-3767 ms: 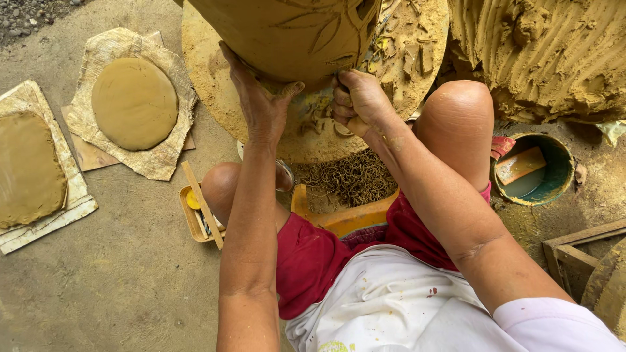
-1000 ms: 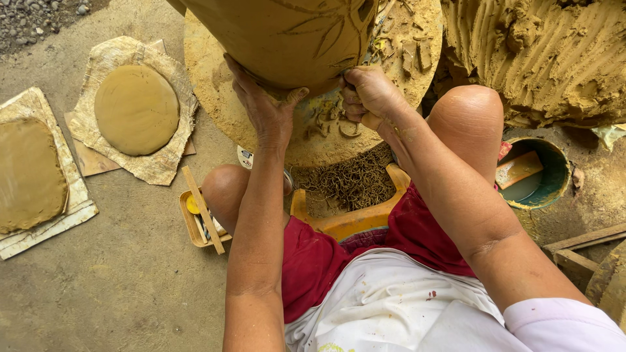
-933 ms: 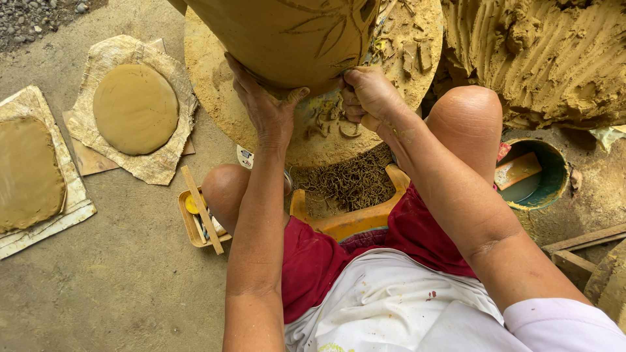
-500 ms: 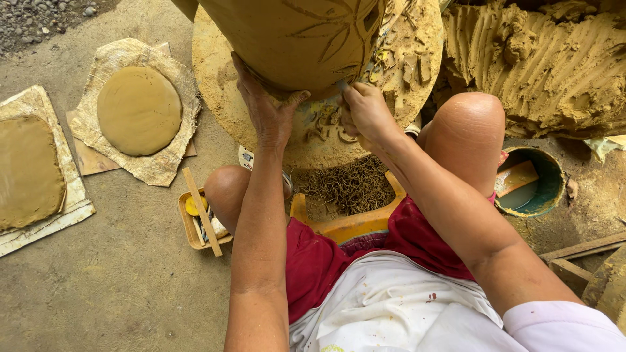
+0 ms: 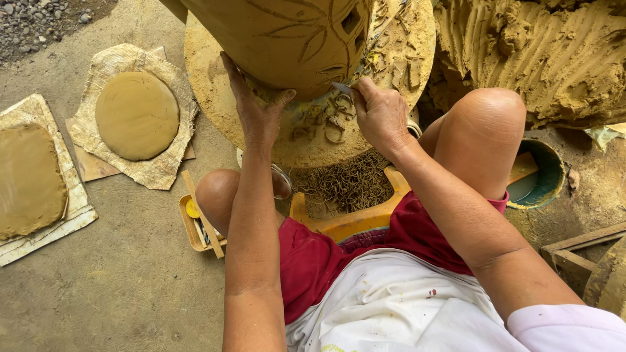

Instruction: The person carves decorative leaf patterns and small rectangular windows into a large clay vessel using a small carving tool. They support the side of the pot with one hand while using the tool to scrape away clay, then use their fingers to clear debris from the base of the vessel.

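A large unfired clay pot [image 5: 293,39] with carved leaf lines and a cut-out hole stands on a round clay-caked turntable [image 5: 222,124]. My left hand [image 5: 254,111] lies flat against the pot's lower wall, fingers spread. My right hand [image 5: 381,117] pinches a small metal carving blade [image 5: 342,88], its tip at the pot's base. Curled clay shavings [image 5: 326,124] lie on the turntable between my hands.
A heap of shavings [image 5: 352,186] fills a yellow stool between my knees. Clay discs [image 5: 137,114] and a slab [image 5: 29,179] rest on sacking at the left. A small tool tray [image 5: 195,225], a green bucket [image 5: 544,176] and a raw clay mound [image 5: 548,52] surround me.
My right hand has shifted slightly left along the pot's base with the blade. The view has tilted a little; my left hand stays pressed on the pot.
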